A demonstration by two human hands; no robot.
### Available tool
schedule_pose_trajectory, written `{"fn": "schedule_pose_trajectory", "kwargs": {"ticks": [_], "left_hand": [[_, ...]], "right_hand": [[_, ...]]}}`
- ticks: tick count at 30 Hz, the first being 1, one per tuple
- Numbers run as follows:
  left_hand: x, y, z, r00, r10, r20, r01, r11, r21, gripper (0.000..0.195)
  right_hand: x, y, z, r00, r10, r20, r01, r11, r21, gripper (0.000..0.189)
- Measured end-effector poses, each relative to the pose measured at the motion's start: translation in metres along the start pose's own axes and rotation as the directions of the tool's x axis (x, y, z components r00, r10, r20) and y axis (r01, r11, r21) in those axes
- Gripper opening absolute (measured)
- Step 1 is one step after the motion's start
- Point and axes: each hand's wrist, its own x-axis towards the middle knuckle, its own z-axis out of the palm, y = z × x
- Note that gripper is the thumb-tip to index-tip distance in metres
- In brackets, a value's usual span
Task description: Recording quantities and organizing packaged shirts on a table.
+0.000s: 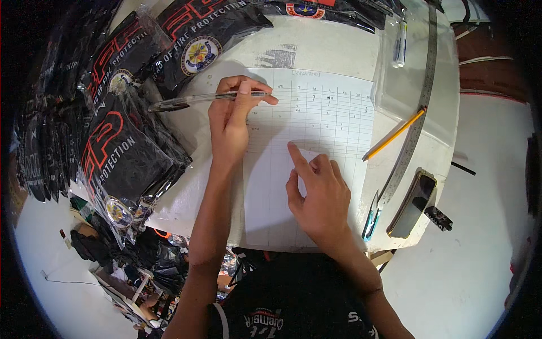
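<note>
A sheet of paper ruled into a handwritten table (271,190) lies on the white tabletop (334,44) in front of me. My left hand (239,112) holds a clear-barrelled pen (199,99) between thumb and fingers, over the sheet's upper left part; the pen lies nearly level and points left and right. The index finger of my right hand (319,186) is stretched out, its tip at the ruled rows near the sheet's middle, with the other fingers curled and nothing seen in them.
Plastic-wrapped black printed garments (127,156) are piled at the left. At the right lie a yellow pencil (394,134), a long metal ruler (413,140), blue-handled thread snips (371,220), a smartphone (413,205) and a marker (399,44). Bagged items (169,262) sit below the table's left edge.
</note>
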Motion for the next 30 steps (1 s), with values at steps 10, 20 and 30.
{"fn": "schedule_pose_trajectory", "kwargs": {"ticks": [10,20,30], "left_hand": [[-0.001,0.004,0.003,0.999,-0.042,-0.027,0.042,0.999,-0.011,0.046],[-0.001,-0.003,-0.002,1.000,-0.005,0.002,0.005,1.000,0.018,0.046],[-0.003,0.016,0.014,0.998,0.022,-0.050,-0.028,0.992,-0.122,0.021]], "right_hand": [[-0.007,0.015,-0.007,0.999,0.028,-0.028,-0.028,0.999,-0.016,0.052],[-0.010,0.023,-0.008,0.999,0.041,-0.032,-0.040,0.999,0.034,0.051],[-0.009,0.025,-0.008,0.998,0.014,-0.065,-0.012,0.999,0.043,0.054]]}}
